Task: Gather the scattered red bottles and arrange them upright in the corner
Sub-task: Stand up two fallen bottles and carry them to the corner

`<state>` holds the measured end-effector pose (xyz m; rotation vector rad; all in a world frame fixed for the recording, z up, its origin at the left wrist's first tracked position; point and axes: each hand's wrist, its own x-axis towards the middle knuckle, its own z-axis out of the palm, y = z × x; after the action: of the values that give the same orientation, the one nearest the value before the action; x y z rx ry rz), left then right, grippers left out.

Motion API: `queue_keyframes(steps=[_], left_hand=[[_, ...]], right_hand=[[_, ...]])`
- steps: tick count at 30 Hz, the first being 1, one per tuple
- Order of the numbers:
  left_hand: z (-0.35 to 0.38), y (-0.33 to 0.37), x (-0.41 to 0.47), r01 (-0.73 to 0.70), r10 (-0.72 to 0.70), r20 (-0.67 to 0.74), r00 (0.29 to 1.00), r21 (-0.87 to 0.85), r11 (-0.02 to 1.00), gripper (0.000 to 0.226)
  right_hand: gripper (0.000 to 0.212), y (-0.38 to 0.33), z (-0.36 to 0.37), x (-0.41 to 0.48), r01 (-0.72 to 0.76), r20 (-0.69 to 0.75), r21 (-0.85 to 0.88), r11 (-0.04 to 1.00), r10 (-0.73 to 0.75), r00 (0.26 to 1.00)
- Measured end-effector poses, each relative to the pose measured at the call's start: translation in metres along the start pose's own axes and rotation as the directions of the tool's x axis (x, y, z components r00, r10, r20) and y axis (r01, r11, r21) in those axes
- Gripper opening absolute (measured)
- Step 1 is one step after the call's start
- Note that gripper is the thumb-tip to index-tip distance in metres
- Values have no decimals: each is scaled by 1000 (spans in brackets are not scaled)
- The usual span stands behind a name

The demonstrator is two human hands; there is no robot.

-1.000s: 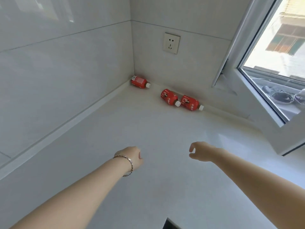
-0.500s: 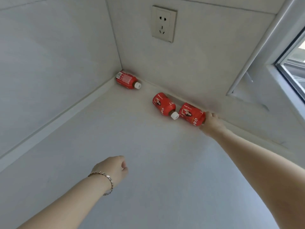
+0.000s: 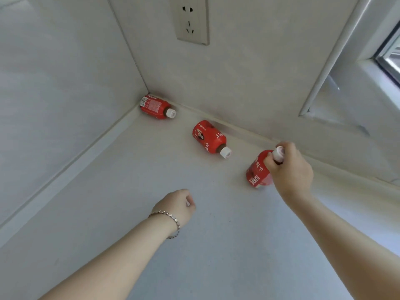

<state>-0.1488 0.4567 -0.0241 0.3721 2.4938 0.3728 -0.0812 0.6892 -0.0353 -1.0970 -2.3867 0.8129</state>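
Three small red bottles with white caps are on a pale countertop. One bottle (image 3: pixel 154 106) lies on its side in the corner where two tiled walls meet. A second bottle (image 3: pixel 208 136) lies on its side near the back wall, cap pointing toward me. My right hand (image 3: pixel 289 169) is shut around the neck of the third bottle (image 3: pixel 257 171), which is tilted nearly upright, its base at the counter. My left hand (image 3: pixel 178 205), with a bracelet on the wrist, hovers in a loose fist over the counter and holds nothing.
A wall socket (image 3: pixel 191 19) sits on the back wall above the bottles. A white window frame (image 3: pixel 337 59) juts in at the upper right. The countertop (image 3: pixel 129 202) runs along a raised ledge at both walls.
My right hand took hold of the rightmost bottle by its neck and tipped it up from lying flat, pulling it away from the wall. The view moved closer to the corner.
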Motion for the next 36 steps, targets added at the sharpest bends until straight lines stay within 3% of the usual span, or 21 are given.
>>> queue_keyframes(steps=[2, 5, 10, 12, 14, 17, 21, 23, 24, 26, 28, 31, 33, 35, 36], left_hand=[[1, 13, 9, -24, 26, -38, 999, 38, 999, 14], [4, 34, 29, -123, 148, -123, 981, 185, 975, 28], [-2, 62, 92, -347, 468, -247, 848, 407, 845, 67], [-8, 72, 122, -348, 507, -216, 834, 508, 788, 78], [-10, 76, 149, -309, 452, -168, 876, 525, 793, 79], [-10, 74, 169, -265, 365, -229, 902, 373, 889, 74], [-14, 64, 165, -349, 443, -313, 840, 312, 883, 72], [-17, 58, 150, -405, 427, -387, 817, 142, 903, 68], [-19, 56, 137, -407, 362, -401, 842, -30, 913, 60], [-17, 47, 107, -304, 209, -272, 939, -379, 874, 47], [-10, 33, 79, -268, 227, -144, 963, -455, 849, 43], [-3, 23, 54, -272, 282, -33, 959, -385, 882, 44], [-5, 27, 47, -331, 301, -180, 936, -167, 929, 48], [-7, 34, 41, -414, 419, -398, 816, 104, 904, 37], [-9, 40, 36, -427, 467, -424, 776, 193, 884, 32]], right_hand=[[26, 1, -1, -3, 109, 13, -145, 983, -109, 994], [28, -3, 9, -5, 200, 45, -202, 959, -195, 980], [27, -2, 23, 12, 216, -53, -164, 962, -227, 972], [33, 3, 25, 13, 263, -115, -147, 953, -281, 953], [33, 4, 28, 12, 273, -138, -120, 954, -289, 947], [32, 3, 29, 14, 281, -165, -106, 954, -295, 941], [34, 5, 32, 16, 287, -176, -71, 955, -296, 939], [35, 5, 31, 15, 300, -181, -69, 951, -308, 934], [35, 6, 31, 15, 304, -179, -71, 950, -312, 933], [36, 5, 30, 14, 296, -166, -77, 952, -305, 938], [35, 5, 29, 13, 280, -147, -85, 956, -290, 946], [29, 2, 25, 11, 240, -79, -93, 966, -247, 966], [24, -1, 20, 10, 214, 1, -107, 971, -215, 977], [25, -4, 15, 9, 192, 67, -128, 973, -185, 981], [25, -6, 13, 9, 187, 90, -146, 971, -175, 980]])
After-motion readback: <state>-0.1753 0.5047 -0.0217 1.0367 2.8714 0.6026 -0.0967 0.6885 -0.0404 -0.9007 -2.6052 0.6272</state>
